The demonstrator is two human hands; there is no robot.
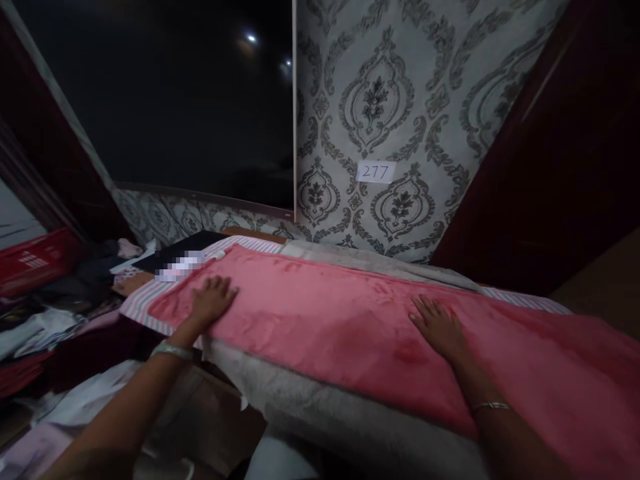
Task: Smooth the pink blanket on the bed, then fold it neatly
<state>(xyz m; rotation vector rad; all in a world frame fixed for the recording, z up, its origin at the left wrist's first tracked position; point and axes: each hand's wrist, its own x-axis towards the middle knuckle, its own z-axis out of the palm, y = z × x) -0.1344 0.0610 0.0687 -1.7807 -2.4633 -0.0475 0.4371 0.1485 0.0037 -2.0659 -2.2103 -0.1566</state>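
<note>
A long pink plush blanket (320,313) lies spread out in front of me, running off to the right. My left hand (214,299) rests flat near its left end, fingers spread. Farther right, my right hand (440,325) lies on the same blanket with its fingers stretched out, holding nothing. Beneath the blanket a grey cloth (300,393) hangs over the near side and also shows along the far edge. A striped cloth (143,303) sticks out from under the left end.
Piled clothes (55,330) lie at the left, near a red bag or box (35,260). A black flat item (190,247) sits beyond the blanket's left end. Behind stand a dark television screen (200,100) and a patterned wall (380,87) with a paper label (376,172) reading 277.
</note>
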